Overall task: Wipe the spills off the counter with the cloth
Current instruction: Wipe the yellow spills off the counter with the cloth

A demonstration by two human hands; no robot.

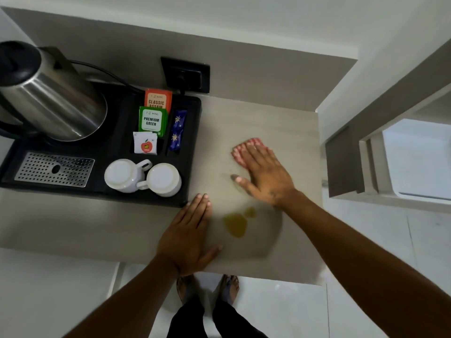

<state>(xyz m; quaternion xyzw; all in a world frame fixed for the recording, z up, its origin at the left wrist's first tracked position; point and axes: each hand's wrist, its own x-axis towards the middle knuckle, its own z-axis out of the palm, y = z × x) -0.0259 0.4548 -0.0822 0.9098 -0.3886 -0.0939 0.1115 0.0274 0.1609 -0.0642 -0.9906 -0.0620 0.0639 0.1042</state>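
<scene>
A yellow-green spill (236, 223) lies on the beige counter (288, 123) in two joined puddles, near the front edge. My right hand (264, 175) presses flat on a red-and-white patterned cloth (241, 150), which shows under and beyond the fingers, behind the spill. A thin wet streak (235, 179) runs by the thumb. My left hand (189, 231) rests flat on the counter just left of the spill, fingers together, holding nothing.
A black tray (195, 152) at the left carries a steel kettle (48, 98), two upturned white cups (144, 178), tea sachets (152, 118) and a metal drip grate (55, 169). A wall socket (185, 74) sits behind. The counter ends at the right, with floor below.
</scene>
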